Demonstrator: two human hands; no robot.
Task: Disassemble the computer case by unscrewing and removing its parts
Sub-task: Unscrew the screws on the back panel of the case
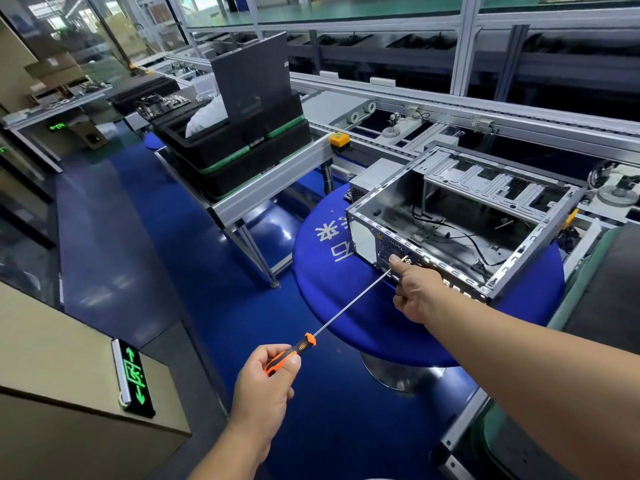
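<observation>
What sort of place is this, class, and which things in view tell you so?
Probably a factory assembly or teardown line: a roller conveyor in aluminium framing, stacked black trays holding a circuit board, and an open computer case on a blue round table.

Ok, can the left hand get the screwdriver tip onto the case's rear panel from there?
Probably yes: the left hand grips the screwdriver by its handle, and the long shaft already reaches the computer case rear panel, where the right hand steadies the tip. Nothing blocks it.

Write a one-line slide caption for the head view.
Left hand grips screwdriver, right hand guides its tip at the open computer case.
</observation>
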